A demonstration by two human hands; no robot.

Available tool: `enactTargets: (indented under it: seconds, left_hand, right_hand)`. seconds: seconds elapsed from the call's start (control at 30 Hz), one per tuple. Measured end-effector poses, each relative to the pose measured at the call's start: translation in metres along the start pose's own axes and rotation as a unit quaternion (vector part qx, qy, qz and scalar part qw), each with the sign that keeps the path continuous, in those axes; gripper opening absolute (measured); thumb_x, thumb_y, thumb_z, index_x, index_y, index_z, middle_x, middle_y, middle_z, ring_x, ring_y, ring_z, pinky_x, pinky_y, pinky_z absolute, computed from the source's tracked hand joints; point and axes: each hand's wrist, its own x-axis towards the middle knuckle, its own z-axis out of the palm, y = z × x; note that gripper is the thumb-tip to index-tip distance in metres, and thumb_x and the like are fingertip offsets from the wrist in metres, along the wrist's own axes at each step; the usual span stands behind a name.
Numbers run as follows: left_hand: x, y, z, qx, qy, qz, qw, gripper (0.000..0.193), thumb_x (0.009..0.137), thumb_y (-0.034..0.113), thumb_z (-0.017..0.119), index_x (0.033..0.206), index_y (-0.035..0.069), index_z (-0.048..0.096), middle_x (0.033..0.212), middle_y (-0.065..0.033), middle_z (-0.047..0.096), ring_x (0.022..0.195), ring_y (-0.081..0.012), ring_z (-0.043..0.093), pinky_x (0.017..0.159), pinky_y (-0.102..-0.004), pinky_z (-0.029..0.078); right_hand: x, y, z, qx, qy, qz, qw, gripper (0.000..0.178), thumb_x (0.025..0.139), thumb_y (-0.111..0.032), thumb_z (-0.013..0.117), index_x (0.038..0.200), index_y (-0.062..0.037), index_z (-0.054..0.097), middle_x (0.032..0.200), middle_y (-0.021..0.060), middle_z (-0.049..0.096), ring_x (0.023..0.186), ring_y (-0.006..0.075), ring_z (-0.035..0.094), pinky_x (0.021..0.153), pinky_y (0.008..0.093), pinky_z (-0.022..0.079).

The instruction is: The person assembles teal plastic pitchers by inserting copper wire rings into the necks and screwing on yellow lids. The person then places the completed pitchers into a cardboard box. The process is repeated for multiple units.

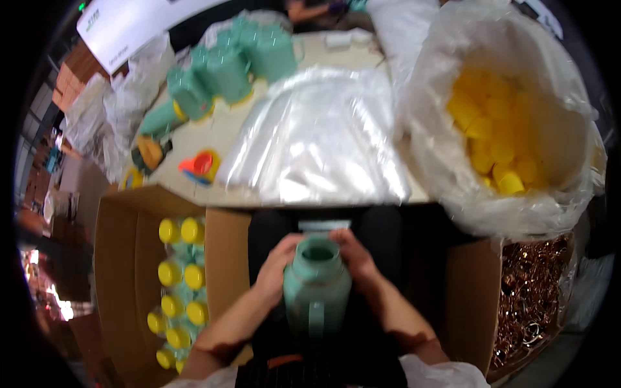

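Observation:
Between my two hands, above my lap, is a mint-green jug [317,291] with a round uncapped mouth and a side handle facing my body. My left hand [279,257] wraps its left side near the neck. On the opposite side, my right hand [352,251] grips around the shoulder of the jug. Both hands' fingertips are partly hidden behind it. Just beyond the hands, on the table, lies a stack of clear plastic bags [317,139].
At left, a cardboard box [119,271] holds several yellow-capped jugs [170,274]. More green jugs [226,71] crowd the table's far left, near a tape dispenser [150,154] and a red-orange piece [200,163]. At right, a plastic sack [433,129] contains yellow caps [495,126], above copper-coloured metal parts [530,297].

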Motion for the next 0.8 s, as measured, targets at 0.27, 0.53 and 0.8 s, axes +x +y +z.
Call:
enactTargets:
  seconds: [0.27,0.53,0.8]
  left_hand:
    - [0.032,0.011,-0.003,-0.042,-0.021,-0.085,0.995,0.024,0.100,0.015,0.056,0.120,0.002,0.061,0.110,-0.0051,0.065,0.099,-0.0129,0.064,0.089,-0.0280,0.052]
    - [-0.033,-0.040,0.008,0.097,0.227,0.080,0.966,0.029,0.107,0.031,0.045,0.120,0.006,0.054,0.110,-0.0062,0.058,0.093,-0.0174,0.058,0.084,-0.0288,0.048]
    - [-0.030,-0.060,0.009,-0.204,0.059,-0.153,0.965,0.051,0.093,0.000,0.051,0.143,0.004,0.042,0.128,-0.0157,0.060,0.113,-0.0322,0.064,0.093,-0.0433,0.057]
  right_hand:
    - [0.015,0.007,-0.007,-0.068,-0.004,-0.178,0.982,0.017,0.094,-0.013,0.067,0.110,-0.0091,0.062,0.110,0.0023,0.062,0.095,0.0107,0.060,0.081,0.0250,0.048]
    - [-0.058,-0.084,-0.012,-0.167,0.088,-0.432,0.882,0.082,0.068,-0.019,0.094,0.132,-0.0042,0.045,0.118,0.0138,0.065,0.106,0.0235,0.066,0.093,0.0376,0.052]
    - [-0.095,-0.068,-0.022,-0.363,-0.045,-0.459,0.810,0.069,0.072,-0.024,0.085,0.131,-0.0080,0.053,0.123,0.0131,0.054,0.119,0.0309,0.054,0.092,0.0435,0.049]
